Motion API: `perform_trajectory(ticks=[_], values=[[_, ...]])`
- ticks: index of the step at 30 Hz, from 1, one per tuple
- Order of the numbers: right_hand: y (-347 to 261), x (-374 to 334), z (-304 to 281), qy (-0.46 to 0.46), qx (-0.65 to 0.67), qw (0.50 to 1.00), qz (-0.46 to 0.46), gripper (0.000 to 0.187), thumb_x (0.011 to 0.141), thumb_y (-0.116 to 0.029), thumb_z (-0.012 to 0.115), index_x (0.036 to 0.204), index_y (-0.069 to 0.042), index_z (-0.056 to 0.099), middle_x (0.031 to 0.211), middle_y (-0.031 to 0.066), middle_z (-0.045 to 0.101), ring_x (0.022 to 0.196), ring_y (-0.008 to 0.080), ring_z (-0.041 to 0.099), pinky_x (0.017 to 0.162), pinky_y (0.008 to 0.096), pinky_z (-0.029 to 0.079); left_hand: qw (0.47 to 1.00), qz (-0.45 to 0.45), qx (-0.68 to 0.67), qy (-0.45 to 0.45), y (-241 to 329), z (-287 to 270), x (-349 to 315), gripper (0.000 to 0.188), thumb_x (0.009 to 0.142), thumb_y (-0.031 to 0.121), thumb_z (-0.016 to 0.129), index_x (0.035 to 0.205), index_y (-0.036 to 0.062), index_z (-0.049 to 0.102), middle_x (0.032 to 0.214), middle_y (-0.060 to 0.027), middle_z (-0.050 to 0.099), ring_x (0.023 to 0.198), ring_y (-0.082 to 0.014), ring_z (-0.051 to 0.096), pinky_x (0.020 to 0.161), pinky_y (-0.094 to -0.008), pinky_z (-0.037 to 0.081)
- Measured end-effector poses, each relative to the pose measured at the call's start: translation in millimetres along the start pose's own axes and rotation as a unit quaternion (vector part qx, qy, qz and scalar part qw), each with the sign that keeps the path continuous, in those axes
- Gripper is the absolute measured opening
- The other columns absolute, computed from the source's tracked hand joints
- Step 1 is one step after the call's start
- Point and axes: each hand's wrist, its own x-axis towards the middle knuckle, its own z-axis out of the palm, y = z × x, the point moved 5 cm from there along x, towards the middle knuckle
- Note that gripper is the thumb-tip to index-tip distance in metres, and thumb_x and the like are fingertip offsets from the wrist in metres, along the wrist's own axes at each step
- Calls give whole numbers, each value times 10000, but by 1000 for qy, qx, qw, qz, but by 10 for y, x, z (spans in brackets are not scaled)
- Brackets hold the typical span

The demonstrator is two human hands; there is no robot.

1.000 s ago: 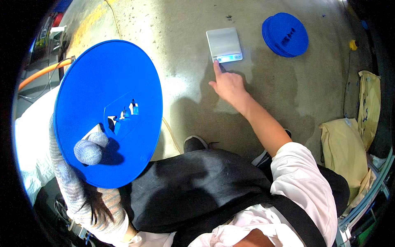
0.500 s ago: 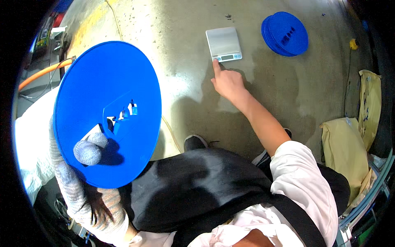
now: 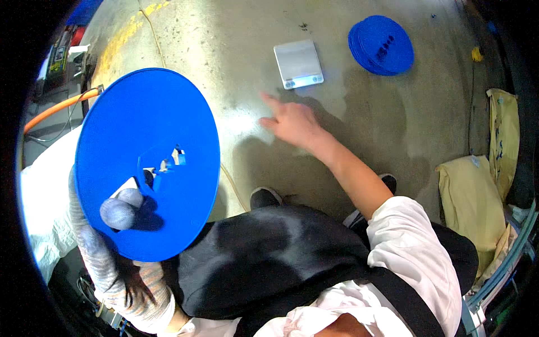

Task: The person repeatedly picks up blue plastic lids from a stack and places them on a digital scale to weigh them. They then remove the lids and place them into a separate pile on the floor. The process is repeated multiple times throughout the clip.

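A big blue disc (image 3: 151, 112) with cut-out slots near its middle stands tilted at my left side. My left hand (image 3: 120, 209) wears a grey knitted glove; its fingers come through a slot and grip the disc, while the rest of that hand is behind it. Bare, and a little blurred, my right hand (image 3: 293, 124) is over the floor with its index finger stretched out and nothing in it. Just beyond it lies a flat kitchen scale (image 3: 296, 60) with a silver plate, nothing on top and a bluish glow along its front panel.
A stack of blue discs (image 3: 387, 48) lies on the floor, right of the scale. Yellowish sacks (image 3: 471, 196) stand at the right. An orange hose (image 3: 62, 111) and a white bag (image 3: 48, 196) are at the left. A thin cable (image 3: 151, 33) crosses the floor.
My right index finger has left the scale's front edge, and the hand has moved left and nearer. The scale's panel now glows blue. My left hand still holds the disc.
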Motion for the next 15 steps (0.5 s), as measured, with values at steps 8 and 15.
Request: perform_trajectory(ticks=[8,15], values=[[-1069,-480,-142,-258,727,609,-186,517,944,-269,567,1376,-14,443,1175,85,578,971,158,585,794,294,504,1000,-8,-3,-18,-29,105,40,522,988,227,477,1444,7,351,1371,-183,492,1229,-254,506,1074,-407,388],[-1016,-477,-400,-64,852,500,-142,561,955,-123,521,1468,-114,295,1101,77,606,917,152,616,763,315,527,992,-54,-47,-105,47,396,74,585,929,164,584,1438,7,341,1343,-247,492,1208,-334,527,1049,-457,421]])
